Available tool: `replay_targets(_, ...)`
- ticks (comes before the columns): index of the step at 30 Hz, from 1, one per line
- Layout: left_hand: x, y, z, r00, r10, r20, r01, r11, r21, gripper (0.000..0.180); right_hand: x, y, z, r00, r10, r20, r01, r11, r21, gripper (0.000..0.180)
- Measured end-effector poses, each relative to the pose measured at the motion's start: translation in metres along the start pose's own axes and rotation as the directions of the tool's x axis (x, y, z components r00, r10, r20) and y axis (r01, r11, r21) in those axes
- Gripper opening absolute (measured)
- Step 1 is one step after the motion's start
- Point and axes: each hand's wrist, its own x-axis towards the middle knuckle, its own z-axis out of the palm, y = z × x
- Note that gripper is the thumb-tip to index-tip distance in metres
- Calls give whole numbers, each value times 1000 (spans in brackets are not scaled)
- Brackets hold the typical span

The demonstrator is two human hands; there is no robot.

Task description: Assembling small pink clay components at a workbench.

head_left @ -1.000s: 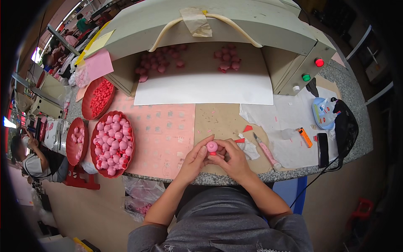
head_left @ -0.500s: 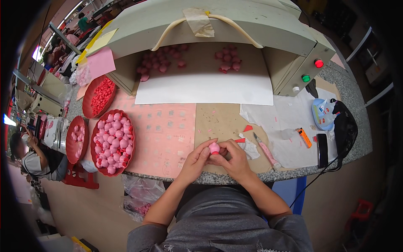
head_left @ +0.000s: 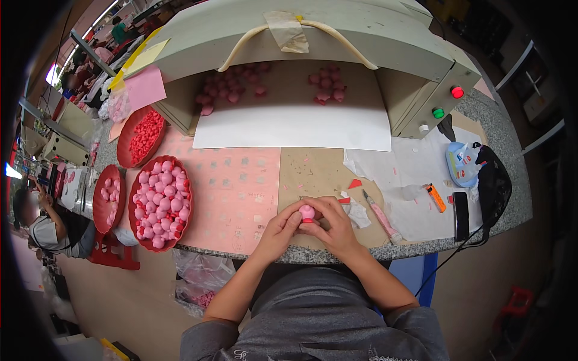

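Observation:
Between my two hands, just above the table's front edge, is a small pink figurine part [head_left: 307, 212] with a red base. My left hand [head_left: 280, 231] pinches it from the left with thumb and fingers. From the other side my right hand [head_left: 330, 225] closes on it too, its index finger curled over the top. To the left stands a scalloped red bowl [head_left: 191, 207] heaped with similar pink-and-red pieces [head_left: 161, 200]. A slim craft tube with a narrow tip [head_left: 383, 217] lies right of my hands, beside crumpled white tissue [head_left: 359, 215].
A grey machine [head_left: 355, 39] with an open chamber spans the back; pink pieces [head_left: 232, 90] sit inside. Farther left are a bowl of red parts [head_left: 122, 153] and a smaller red bowl [head_left: 98, 204]. At right lie an orange cutter [head_left: 437, 198], a phone [head_left: 461, 215] and a black bag [head_left: 497, 186].
The piece has been turned slightly between my fingers, so its red base sits more squarely toward me. My right fingers have shifted a little over its top.

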Motion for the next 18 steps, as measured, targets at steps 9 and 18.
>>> replay_targets(9,-1,3,2,1000,26,1,-26,995,-100,49,1,-3,-7,997,-71,34,71,997,-16,38)
replay_targets(18,-3,6,3,991,66,115,-66,998,-7,60,-1,-2,-6,995,-103,4,103,994,-47,36)
